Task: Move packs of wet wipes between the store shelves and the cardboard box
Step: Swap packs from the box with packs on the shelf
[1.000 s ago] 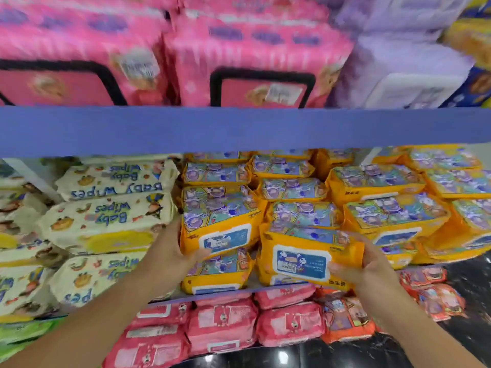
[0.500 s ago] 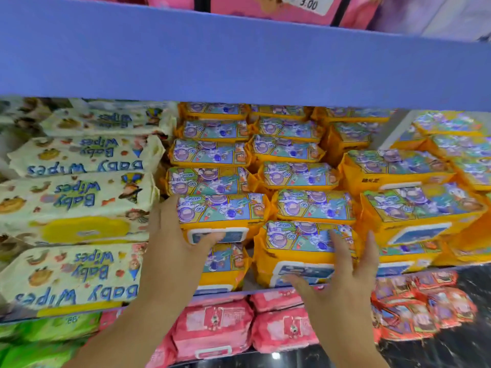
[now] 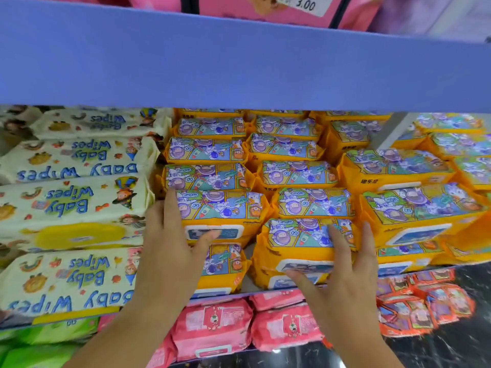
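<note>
Left hand (image 3: 170,248) and right hand (image 3: 345,282) rest flat on orange packs (image 3: 297,235), gripping nothing. The wrap looks soft and slick; I'd pinch the sides.

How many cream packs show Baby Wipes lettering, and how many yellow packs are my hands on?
Cream packs with lettering: 4
Yellow packs touched, one by the left hand, one by the right hand: 2
Total: 6

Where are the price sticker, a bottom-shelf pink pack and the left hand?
price sticker (image 3: 305,5): head view, on the number.
pink pack (image 3: 212,328): head view, front middle.
left hand (image 3: 170,251): head view, its back.
</note>
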A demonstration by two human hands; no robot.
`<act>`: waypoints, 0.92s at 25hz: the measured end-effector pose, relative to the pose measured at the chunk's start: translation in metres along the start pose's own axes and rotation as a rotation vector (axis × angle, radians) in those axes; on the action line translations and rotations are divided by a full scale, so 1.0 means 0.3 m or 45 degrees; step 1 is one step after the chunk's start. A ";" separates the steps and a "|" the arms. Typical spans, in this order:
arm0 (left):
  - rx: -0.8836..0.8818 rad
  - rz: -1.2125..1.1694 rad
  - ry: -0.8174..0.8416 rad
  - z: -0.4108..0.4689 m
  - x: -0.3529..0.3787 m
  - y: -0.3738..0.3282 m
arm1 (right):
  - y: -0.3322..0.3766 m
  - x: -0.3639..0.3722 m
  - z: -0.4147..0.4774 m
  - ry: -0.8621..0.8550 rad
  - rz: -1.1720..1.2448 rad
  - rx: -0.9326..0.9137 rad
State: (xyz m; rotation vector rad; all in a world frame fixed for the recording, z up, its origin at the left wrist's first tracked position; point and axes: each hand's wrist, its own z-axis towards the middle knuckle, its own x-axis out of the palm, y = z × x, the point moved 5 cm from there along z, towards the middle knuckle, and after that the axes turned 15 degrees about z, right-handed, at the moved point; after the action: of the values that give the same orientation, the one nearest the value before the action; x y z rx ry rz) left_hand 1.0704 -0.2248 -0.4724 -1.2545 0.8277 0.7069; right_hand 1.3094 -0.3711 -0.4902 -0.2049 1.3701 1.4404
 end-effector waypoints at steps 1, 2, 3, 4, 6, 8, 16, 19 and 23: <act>-0.001 0.029 0.022 -0.008 -0.016 -0.003 | 0.009 -0.017 -0.008 -0.002 0.006 0.024; 0.001 0.053 0.049 -0.018 -0.030 -0.008 | 0.019 -0.034 -0.016 -0.001 0.012 0.049; 0.001 0.068 0.081 -0.030 -0.045 -0.012 | 0.028 -0.047 -0.024 0.004 0.011 0.071; 0.003 0.079 0.111 -0.042 -0.061 -0.018 | 0.035 -0.059 -0.032 0.012 0.013 0.092; 0.008 0.119 0.164 -0.064 -0.087 -0.036 | 0.048 -0.082 -0.040 0.030 0.032 0.136; 0.005 0.154 0.200 -0.081 -0.105 -0.064 | 0.060 -0.104 -0.039 0.041 0.062 0.162; 0.059 0.327 0.333 -0.146 -0.177 -0.124 | 0.170 -0.163 -0.060 0.210 0.184 0.217; 0.072 0.171 0.445 -0.203 -0.246 -0.138 | 0.231 -0.189 -0.098 0.323 0.325 0.375; -0.166 -0.151 0.759 -0.293 -0.358 -0.125 | 0.312 -0.237 -0.153 0.411 0.490 0.587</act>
State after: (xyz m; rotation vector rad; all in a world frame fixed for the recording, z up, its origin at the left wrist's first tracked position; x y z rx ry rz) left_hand 1.0317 -0.3195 -0.3714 -1.6511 1.1896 0.2873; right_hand 1.2432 -0.4236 -0.3965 0.1413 2.0529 1.3892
